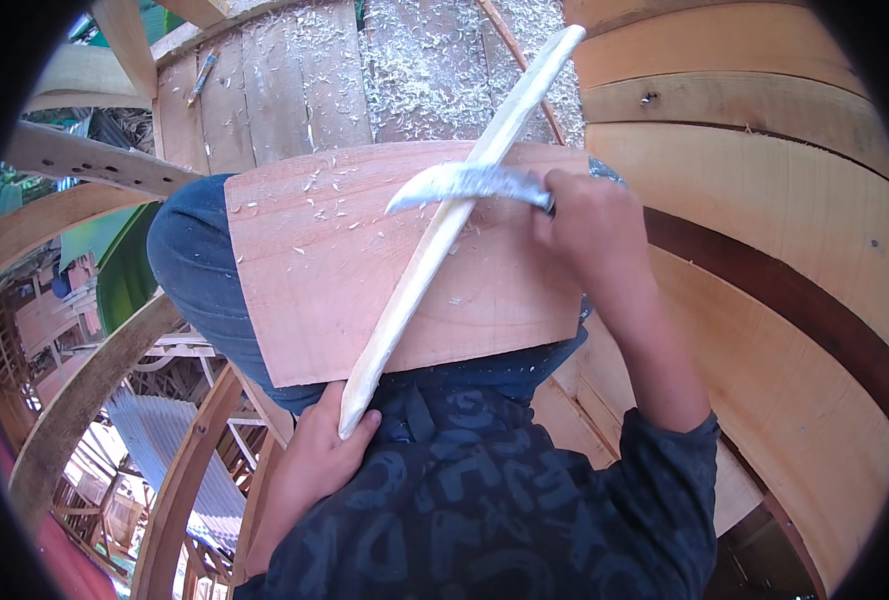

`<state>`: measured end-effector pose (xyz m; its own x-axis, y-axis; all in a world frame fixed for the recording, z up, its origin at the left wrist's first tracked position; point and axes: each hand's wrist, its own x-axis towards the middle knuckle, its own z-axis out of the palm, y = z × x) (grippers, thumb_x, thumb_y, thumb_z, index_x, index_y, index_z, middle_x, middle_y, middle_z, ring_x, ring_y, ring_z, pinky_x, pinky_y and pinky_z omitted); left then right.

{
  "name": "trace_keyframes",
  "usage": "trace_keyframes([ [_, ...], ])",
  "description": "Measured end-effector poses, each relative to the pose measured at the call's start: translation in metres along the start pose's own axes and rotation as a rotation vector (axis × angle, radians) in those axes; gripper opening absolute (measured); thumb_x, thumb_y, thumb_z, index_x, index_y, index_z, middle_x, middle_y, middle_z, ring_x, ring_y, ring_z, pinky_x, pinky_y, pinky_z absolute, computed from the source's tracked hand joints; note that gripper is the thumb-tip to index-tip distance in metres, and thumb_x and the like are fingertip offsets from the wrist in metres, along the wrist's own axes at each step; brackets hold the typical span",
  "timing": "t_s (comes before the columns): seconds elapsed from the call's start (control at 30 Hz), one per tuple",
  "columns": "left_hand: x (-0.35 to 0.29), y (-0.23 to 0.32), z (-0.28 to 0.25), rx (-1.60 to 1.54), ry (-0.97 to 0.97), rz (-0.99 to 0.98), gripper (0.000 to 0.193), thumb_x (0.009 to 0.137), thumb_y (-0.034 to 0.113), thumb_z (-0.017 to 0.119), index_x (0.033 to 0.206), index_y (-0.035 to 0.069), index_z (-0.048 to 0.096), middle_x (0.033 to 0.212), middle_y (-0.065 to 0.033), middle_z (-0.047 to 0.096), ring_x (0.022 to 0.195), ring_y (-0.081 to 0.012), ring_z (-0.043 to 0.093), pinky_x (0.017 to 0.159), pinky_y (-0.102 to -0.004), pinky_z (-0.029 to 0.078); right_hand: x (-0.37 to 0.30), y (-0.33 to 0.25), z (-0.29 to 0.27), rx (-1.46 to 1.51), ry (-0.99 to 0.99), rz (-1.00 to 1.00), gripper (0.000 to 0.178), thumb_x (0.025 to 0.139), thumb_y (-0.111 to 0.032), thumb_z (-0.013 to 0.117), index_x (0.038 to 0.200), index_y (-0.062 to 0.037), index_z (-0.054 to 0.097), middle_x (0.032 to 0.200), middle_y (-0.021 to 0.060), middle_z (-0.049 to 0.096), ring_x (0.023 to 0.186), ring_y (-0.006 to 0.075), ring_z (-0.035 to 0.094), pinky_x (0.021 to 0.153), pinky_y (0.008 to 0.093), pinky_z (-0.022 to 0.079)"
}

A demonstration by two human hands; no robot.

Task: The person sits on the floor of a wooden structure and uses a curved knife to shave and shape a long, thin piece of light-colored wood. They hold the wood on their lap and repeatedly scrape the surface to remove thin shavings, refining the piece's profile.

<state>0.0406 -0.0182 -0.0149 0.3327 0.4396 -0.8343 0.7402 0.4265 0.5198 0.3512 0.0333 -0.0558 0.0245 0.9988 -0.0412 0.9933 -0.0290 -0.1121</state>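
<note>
A long pale carved stick (419, 275) slants across a reddish wooden board (294, 300) that lies over my lap. Its near end is gripped by my left hand (332, 440), with the thumb along its side. In my right hand (594, 215) is the handle of a curved knife (444, 186), mostly hidden by the fingers. The blade crosses over the stick above its middle, its tip pointing left, and is slightly blurred. Whether its edge touches the wood, I cannot tell. A few small shavings lie on the board.
Plank flooring (264, 95) beyond the board is strewn with wood shavings (424, 85). A thin brown strip of wood (509, 40) lies there, and a small slim tool (202, 78) at the left. A plank wall (744, 190) rises at the right; open wooden framing (199, 470) is at the left.
</note>
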Motion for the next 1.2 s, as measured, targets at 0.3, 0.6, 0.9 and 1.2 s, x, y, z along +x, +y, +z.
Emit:
trace_keyframes([
  [0.3, -0.001, -0.016, 0.0, 0.052, 0.055, 0.048, 0.044, 0.088, 0.02, 0.061, 0.123, -0.003, 0.048, 0.098, -0.028, 0.063, 0.096, -0.0428, 0.062, 0.084, -0.0428, 0.046, -0.003, 0.001, 0.004, 0.11, -0.062, 0.108, 0.021, 0.084, -0.025, 0.062, 0.078, -0.0066, 0.069, 0.066, 0.0162, 0.065, 0.062, 0.0318, 0.066, 0.058, 0.0415, 0.053],
  [0.6, -0.003, -0.016, -0.006, 0.052, 0.0, 0.004, 0.04, 0.089, 0.017, 0.059, 0.121, -0.004, 0.048, 0.101, -0.0237, 0.061, 0.095, -0.034, 0.059, 0.088, -0.039, 0.044, 0.008, 0.005, 0.01, 0.149, 0.001, 0.142, 0.024, 0.086, -0.023, 0.058, 0.075, -0.0051, 0.069, 0.063, 0.0171, 0.064, 0.059, 0.0331, 0.066, 0.057, 0.0426, 0.054],
  [0.9, -0.008, -0.016, -0.005, 0.043, -0.014, -0.013, 0.036, 0.088, 0.015, 0.058, 0.117, -0.004, 0.048, 0.091, -0.0186, 0.057, 0.085, -0.0287, 0.054, 0.083, -0.0371, 0.043, 0.017, 0.013, 0.003, 0.105, -0.009, 0.206, 0.018, 0.085, -0.017, 0.056, 0.078, -0.0068, 0.069, 0.068, 0.0147, 0.066, 0.064, 0.0302, 0.068, 0.06, 0.0414, 0.055],
  [1.2, -0.005, -0.011, -0.01, -0.026, -0.041, -0.021, 0.021, 0.087, 0.014, 0.058, 0.097, -0.002, 0.049, 0.08, -0.0101, 0.05, 0.078, -0.0211, 0.048, 0.075, -0.0345, 0.042, 0.021, 0.025, 0.02, 0.108, 0.068, 0.193, 0.015, 0.08, -0.017, 0.059, 0.077, -0.0062, 0.069, 0.069, 0.0155, 0.066, 0.064, 0.0289, 0.068, 0.059, 0.0403, 0.055],
])
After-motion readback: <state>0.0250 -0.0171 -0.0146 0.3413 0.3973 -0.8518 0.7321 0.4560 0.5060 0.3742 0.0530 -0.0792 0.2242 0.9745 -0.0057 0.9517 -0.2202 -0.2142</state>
